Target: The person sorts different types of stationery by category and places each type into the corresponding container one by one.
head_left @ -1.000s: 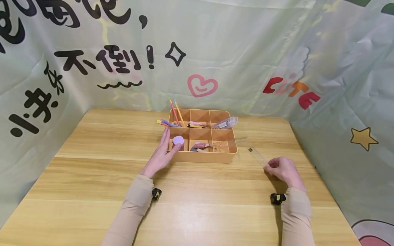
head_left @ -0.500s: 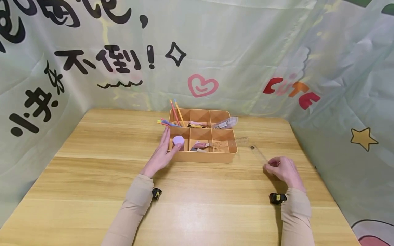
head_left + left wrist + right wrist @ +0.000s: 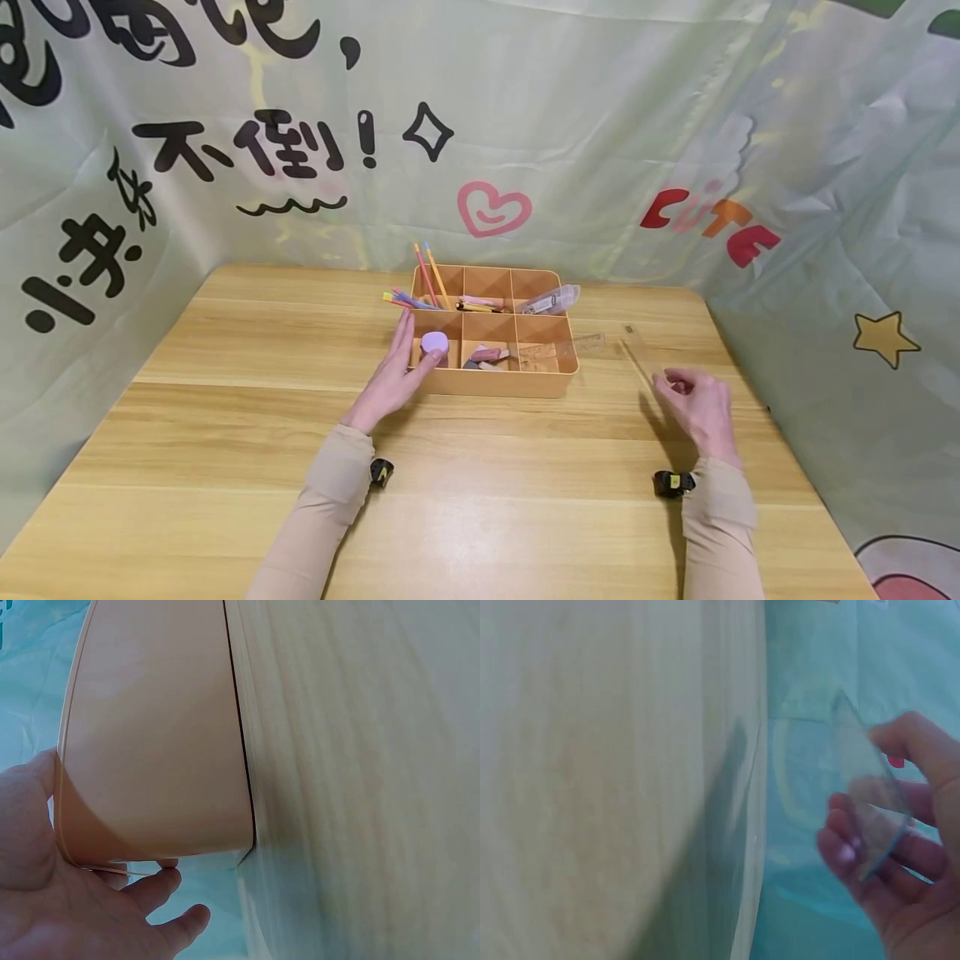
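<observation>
A tan desk organizer (image 3: pixel 495 383) with several compartments stands on the wooden table. My left hand (image 3: pixel 390 371) holds its left front corner, thumb over the front rim and fingers along the left side; the left wrist view shows that hand (image 3: pixel 90 900) at the corner of the organizer wall (image 3: pixel 150 735). To the right of the organizer, my right hand (image 3: pixel 693 408) pinches one end of a clear ruler (image 3: pixel 637 354), which slants up and away to the left. In the right wrist view the transparent ruler (image 3: pixel 866 769) lies between thumb and fingers.
A purple-lidded item (image 3: pixel 434 342) sits in the front left compartment, erasers (image 3: pixel 489 356) in the middle. Another clear ruler (image 3: pixel 588 342) sticks out over the right rim. Pencils (image 3: pixel 435 279) and a clear tube-like case (image 3: pixel 551 300) stand in the back row. A printed cloth (image 3: pixel 585 167) hangs behind.
My right hand has lifted the clear ruler; its far end has swung up and slightly right. The hand has moved a little away from me. My left hand stays in place.
</observation>
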